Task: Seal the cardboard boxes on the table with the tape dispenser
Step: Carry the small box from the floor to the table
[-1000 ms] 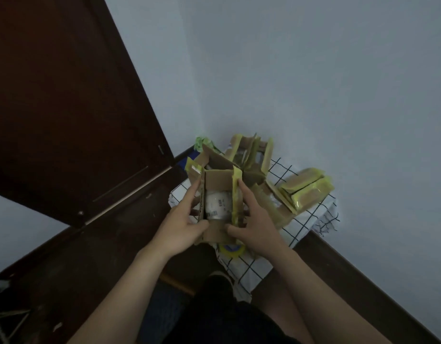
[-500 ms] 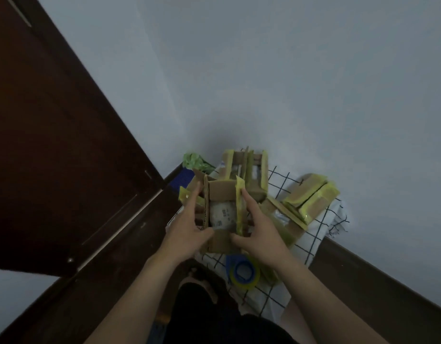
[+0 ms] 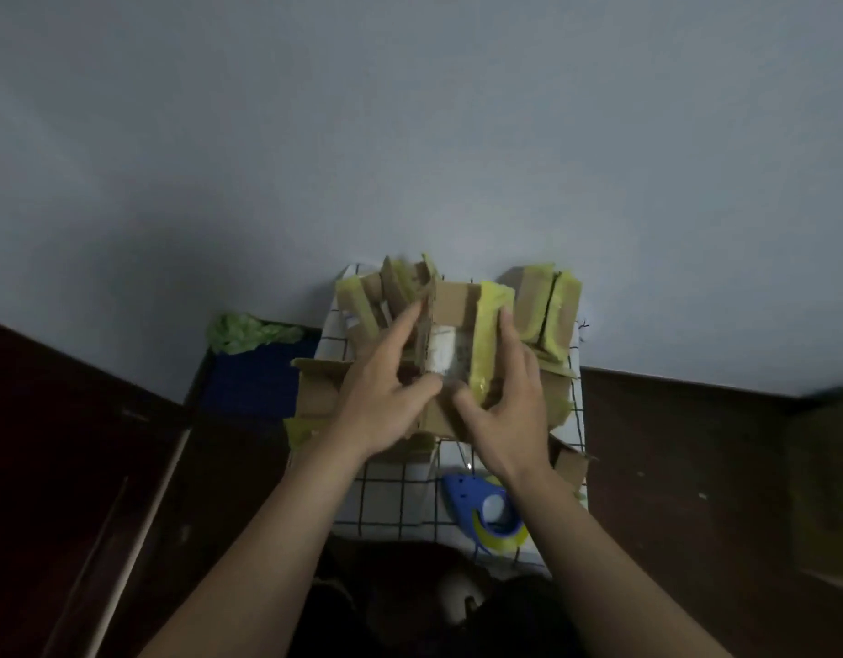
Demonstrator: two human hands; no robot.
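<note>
A small open cardboard box (image 3: 452, 301) with yellow-taped flaps stands on the grid-patterned table (image 3: 386, 501), a white object showing inside it. My left hand (image 3: 386, 391) presses its left flap inward with straight fingers. My right hand (image 3: 505, 396) lies against the yellow-taped right flap, thumb under the front edge. The blue tape dispenser (image 3: 486, 510) with a yellow roll lies on the table near my right wrist, held by neither hand.
More cardboard boxes with yellow tape stand behind at the left (image 3: 386, 292) and right (image 3: 547, 306). A flattened carton (image 3: 319, 391) lies at the table's left edge. A green crumpled bag (image 3: 248, 332) sits on a blue surface (image 3: 262, 377). A wall rises right behind the table.
The view has swung right and down, so the table appears square-on. Both hands have stayed on the box and pushed its side flaps closer together. The dispenser has come fully into view.
</note>
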